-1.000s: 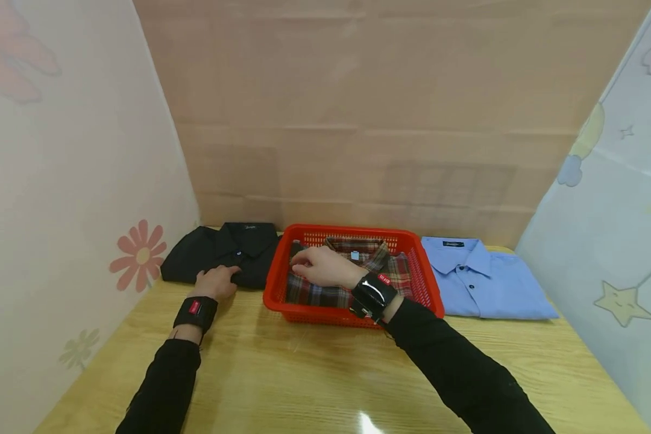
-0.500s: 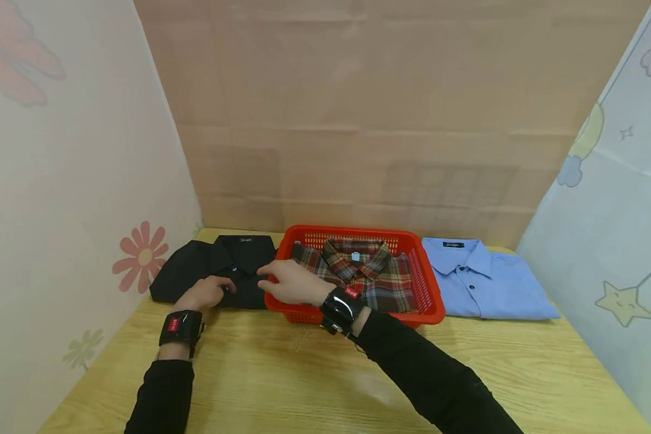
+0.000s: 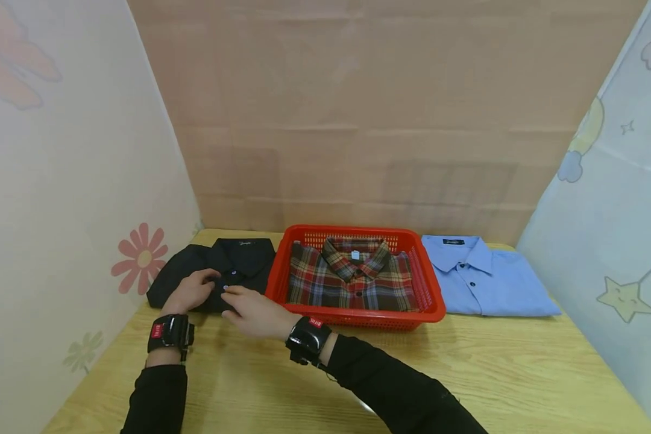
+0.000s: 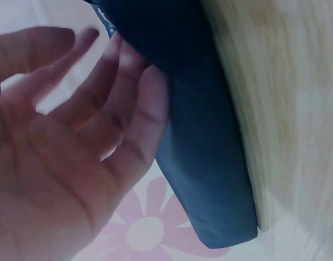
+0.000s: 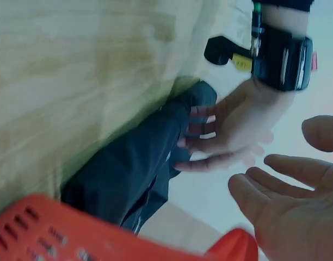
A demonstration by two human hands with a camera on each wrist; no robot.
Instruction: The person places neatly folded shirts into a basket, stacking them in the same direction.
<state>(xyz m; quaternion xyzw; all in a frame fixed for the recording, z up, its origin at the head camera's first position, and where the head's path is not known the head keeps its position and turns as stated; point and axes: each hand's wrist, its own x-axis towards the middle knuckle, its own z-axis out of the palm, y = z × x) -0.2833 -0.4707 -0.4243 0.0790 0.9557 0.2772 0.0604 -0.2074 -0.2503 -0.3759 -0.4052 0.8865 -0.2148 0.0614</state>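
A folded black shirt [image 3: 249,256] lies at the left of the table, collar toward the back. My left hand [image 3: 191,290] is over its left front part, and in the left wrist view the loosely bent fingertips [image 4: 153,89] rest against the dark cloth. Just above the shirt's front right part reaches my right hand [image 3: 260,314], thumb apart from the fingers and nothing in its grasp. In the right wrist view this hand's spread fingers [image 5: 286,187] are seen beside the red basket [image 5: 96,234], with the left hand at the shirt beyond.
The red plastic basket [image 3: 352,316] stands mid-table, with a folded plaid shirt [image 3: 352,292] inside. To its right lies a folded light blue shirt [image 3: 499,289]. Brown paper [image 3: 385,120] covers the back, and patterned walls [image 3: 76,181] bound both sides.
The black shirt has shifted toward me and slightly left. My right hand has moved left from over the basket to the black shirt; my left hand has moved a little left.
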